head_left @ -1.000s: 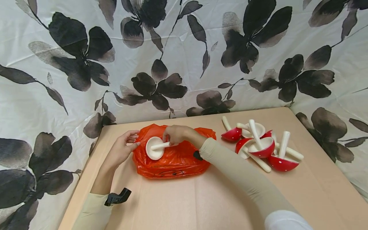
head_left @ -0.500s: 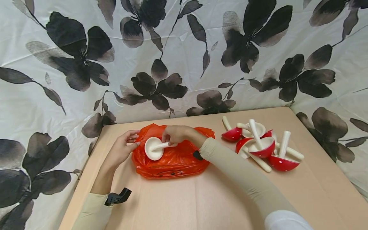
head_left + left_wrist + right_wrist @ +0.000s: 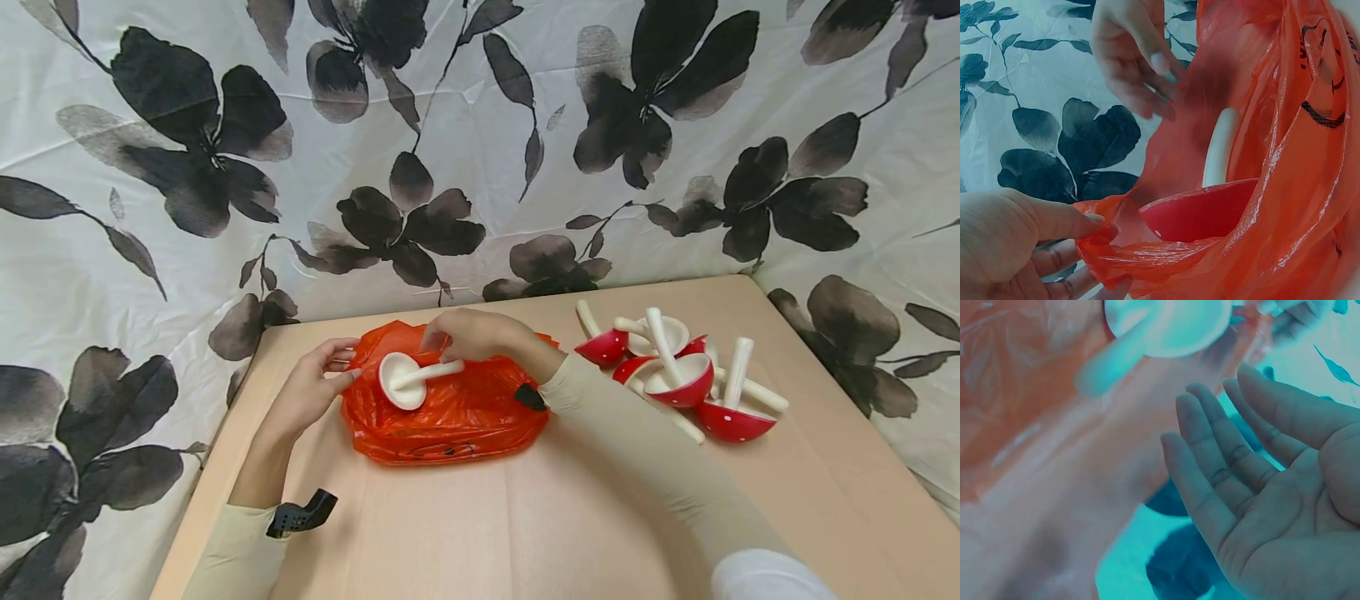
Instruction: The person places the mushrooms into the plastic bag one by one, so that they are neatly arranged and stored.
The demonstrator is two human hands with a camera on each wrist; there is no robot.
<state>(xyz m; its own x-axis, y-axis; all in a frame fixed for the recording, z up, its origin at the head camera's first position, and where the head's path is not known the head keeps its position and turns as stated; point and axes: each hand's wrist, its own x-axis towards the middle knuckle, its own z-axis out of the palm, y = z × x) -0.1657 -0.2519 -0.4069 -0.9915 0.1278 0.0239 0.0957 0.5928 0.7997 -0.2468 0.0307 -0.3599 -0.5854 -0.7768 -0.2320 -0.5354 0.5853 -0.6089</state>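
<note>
A ladle (image 3: 395, 386), white inside with a white handle, lies in the orange-red plastic bag (image 3: 450, 433) at the table's middle. Its red outside with white dots shows in the left wrist view, the bowl (image 3: 1194, 215) low among the folds. At the bag's left edge my left hand (image 3: 303, 396) pinches the plastic between thumb and fingers. My right hand (image 3: 476, 335) hovers over the bag's back side, apart from the ladle's handle. In the right wrist view that hand (image 3: 1272, 494) has its fingers extended, holding nothing.
Several more ladles (image 3: 682, 382), red with white dots and pale handles, lie heaped on the table's right side. The wooden table (image 3: 465, 533) ends at the back against a white cloth (image 3: 495, 150) with dark flowers.
My right hand has let go of the ladle's handle and drawn slightly up and back. The ladle stays in the bag, its handle tilted a little upward. My left hand keeps its place.
</note>
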